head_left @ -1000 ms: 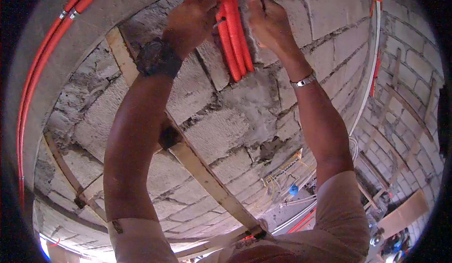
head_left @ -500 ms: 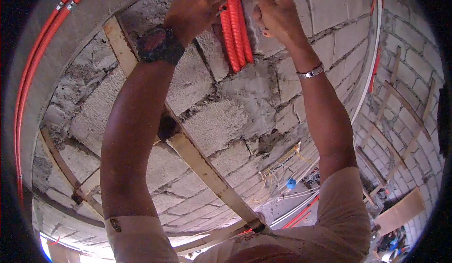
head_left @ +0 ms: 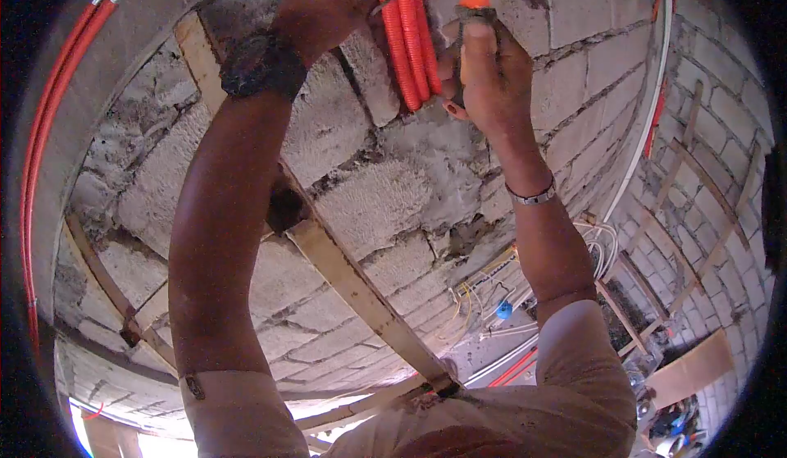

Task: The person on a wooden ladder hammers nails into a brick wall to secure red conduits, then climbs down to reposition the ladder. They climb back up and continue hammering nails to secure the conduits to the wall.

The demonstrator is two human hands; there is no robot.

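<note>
Overhead, my right hand (head_left: 496,77) is wrapped round the handle of a hammer (head_left: 475,0), thumb laid along it. The hammer has an orange band below its dark head, which sits at the top edge of the view. Just left of it, a bundle of red corrugated conduits (head_left: 410,48) runs down the block wall. My left hand (head_left: 328,7) is closed at the left side of these conduits. A small dark thin piece shows by its fingertips, too small to name. Part of that hand is cut off by the frame's top edge.
A rusty metal frame (head_left: 361,290) slants across in front of the block wall (head_left: 369,204). More red conduits (head_left: 41,130) are clipped along the left. Below right are loose wires, a blue round item (head_left: 504,309) and a brown board (head_left: 693,368).
My right hand has come down slightly and turned, bringing the hammer's head and orange band into view. My left hand has shifted a little up and left beside the conduits.
</note>
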